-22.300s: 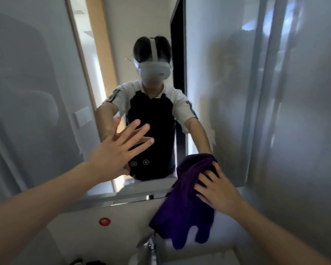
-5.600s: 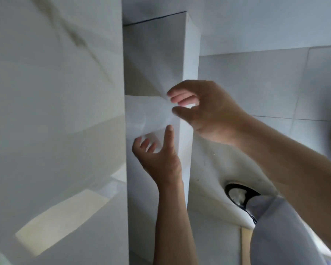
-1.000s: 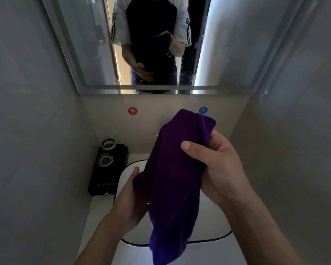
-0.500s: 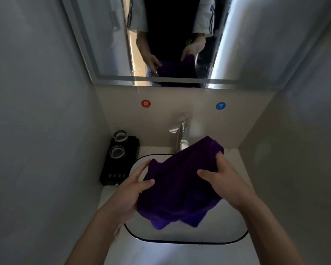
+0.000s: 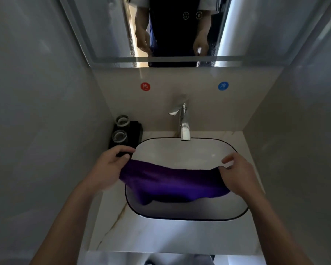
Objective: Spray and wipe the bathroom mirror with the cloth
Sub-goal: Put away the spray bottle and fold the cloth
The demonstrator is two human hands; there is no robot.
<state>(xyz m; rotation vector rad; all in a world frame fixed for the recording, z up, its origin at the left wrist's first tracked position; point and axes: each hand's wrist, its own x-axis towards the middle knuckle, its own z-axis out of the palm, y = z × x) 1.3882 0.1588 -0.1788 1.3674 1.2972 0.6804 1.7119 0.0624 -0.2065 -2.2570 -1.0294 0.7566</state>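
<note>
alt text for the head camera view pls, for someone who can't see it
Two bare hands, left hand and right hand, hold a purple cloth stretched over a white oval sink, below a chrome tap and wall mirror.

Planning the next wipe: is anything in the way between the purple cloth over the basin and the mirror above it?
Nothing visible blocks it. The left hand and right hand stretch the purple cloth over the basin. The faucet rises from the counter behind the basin, below the mirror; lifting the cloth in front of it should clear it.
</note>
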